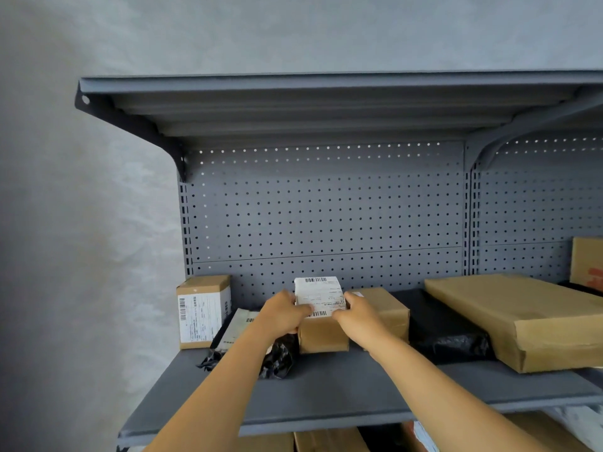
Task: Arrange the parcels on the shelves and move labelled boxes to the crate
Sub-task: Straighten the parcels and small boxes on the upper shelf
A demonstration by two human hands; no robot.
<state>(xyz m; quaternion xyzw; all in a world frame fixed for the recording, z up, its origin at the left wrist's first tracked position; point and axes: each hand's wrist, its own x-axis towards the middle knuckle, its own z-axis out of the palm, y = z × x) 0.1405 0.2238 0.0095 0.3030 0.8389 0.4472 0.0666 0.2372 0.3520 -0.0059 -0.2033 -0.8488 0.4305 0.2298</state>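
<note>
I am reaching both bare forearms forward and upward; my left hand is curling its fingers round something from the left; my right hand is gripping it from the right, wrists nearly level.

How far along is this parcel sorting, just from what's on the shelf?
Early, it seems. No crate is in view. In hand: the left hand and right hand grip a small labelled box resting on the shelf. Left: another labelled box, black bags and a big flat parcel lie unsorted.
</note>
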